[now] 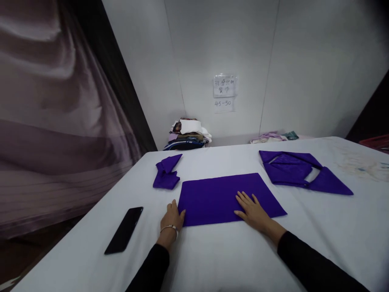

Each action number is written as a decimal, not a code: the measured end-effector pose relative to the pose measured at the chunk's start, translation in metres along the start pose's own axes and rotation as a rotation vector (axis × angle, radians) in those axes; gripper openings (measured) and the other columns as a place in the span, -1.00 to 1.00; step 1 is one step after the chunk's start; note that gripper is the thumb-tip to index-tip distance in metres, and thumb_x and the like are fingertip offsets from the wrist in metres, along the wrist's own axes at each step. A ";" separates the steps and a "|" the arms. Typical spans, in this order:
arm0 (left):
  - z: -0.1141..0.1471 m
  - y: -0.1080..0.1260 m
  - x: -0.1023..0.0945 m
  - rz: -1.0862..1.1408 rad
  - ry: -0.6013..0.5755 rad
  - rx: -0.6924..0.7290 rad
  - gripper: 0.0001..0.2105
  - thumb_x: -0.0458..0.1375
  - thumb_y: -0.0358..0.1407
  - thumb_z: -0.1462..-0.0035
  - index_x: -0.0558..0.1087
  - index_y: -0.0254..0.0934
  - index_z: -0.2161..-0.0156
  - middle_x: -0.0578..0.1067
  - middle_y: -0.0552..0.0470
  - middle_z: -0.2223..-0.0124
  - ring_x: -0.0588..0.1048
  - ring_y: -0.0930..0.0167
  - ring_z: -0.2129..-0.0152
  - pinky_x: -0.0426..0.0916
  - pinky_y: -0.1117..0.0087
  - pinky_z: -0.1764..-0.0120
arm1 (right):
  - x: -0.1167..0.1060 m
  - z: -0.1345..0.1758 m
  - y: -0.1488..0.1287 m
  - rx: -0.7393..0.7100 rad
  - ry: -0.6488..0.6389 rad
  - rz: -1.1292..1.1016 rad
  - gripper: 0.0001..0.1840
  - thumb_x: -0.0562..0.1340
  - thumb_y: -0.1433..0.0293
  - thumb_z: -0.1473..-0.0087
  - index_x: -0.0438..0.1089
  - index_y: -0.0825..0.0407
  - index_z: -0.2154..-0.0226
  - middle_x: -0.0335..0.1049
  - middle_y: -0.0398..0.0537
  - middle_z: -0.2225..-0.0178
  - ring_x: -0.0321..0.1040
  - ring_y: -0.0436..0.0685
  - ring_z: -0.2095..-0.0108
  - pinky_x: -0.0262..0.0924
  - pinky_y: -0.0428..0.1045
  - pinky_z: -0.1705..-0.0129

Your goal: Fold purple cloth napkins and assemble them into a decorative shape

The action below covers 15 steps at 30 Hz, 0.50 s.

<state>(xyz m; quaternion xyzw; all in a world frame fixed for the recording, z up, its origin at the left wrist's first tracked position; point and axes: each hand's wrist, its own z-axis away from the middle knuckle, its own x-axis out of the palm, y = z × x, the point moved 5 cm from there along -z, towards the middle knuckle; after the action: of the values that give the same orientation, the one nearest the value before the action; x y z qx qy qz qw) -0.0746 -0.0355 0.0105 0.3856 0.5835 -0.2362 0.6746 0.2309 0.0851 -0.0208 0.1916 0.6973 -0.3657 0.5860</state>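
Observation:
A purple cloth napkin (212, 198) lies flat as a folded rectangle in front of me. My right hand (251, 210) rests palm down on its right part, fingers spread. At the near left corner is my left hand (174, 215), with a bracelet on the wrist. Its thumb touches the napkin's left edge and stands apart from the other fingers, which point forward beside the cloth. Beyond the left corner sits a small folded purple napkin (165, 174) with a pointed tip. To the right, another purple napkin (291, 170) lies loosely folded, with gaps showing the table.
A black phone (124, 230) lies left of my left hand on the white-covered table (225, 259). Behind the table are a stack of clothes (190, 136) and more fabric (272, 137). Paper signs (225, 91) hang on the wall; a pink curtain (60, 121) hangs at left.

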 end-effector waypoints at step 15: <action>-0.032 0.037 -0.036 0.795 -0.176 0.042 -0.71 0.20 -0.06 0.26 0.29 -0.25 0.60 0.38 0.17 0.64 0.38 0.46 0.63 0.26 0.45 0.52 | -0.006 0.003 0.007 0.009 0.081 -0.227 -0.31 -0.05 0.00 -0.11 -0.04 -0.01 -0.20 -0.09 0.02 -0.23 -0.32 0.20 -0.25 -0.45 0.24 -0.20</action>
<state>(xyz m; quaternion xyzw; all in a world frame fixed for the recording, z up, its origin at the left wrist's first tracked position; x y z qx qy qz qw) -0.0732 0.0076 0.0535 0.5732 0.3239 -0.0012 0.7527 0.2392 0.0878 -0.0173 0.1286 0.7359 -0.4249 0.5112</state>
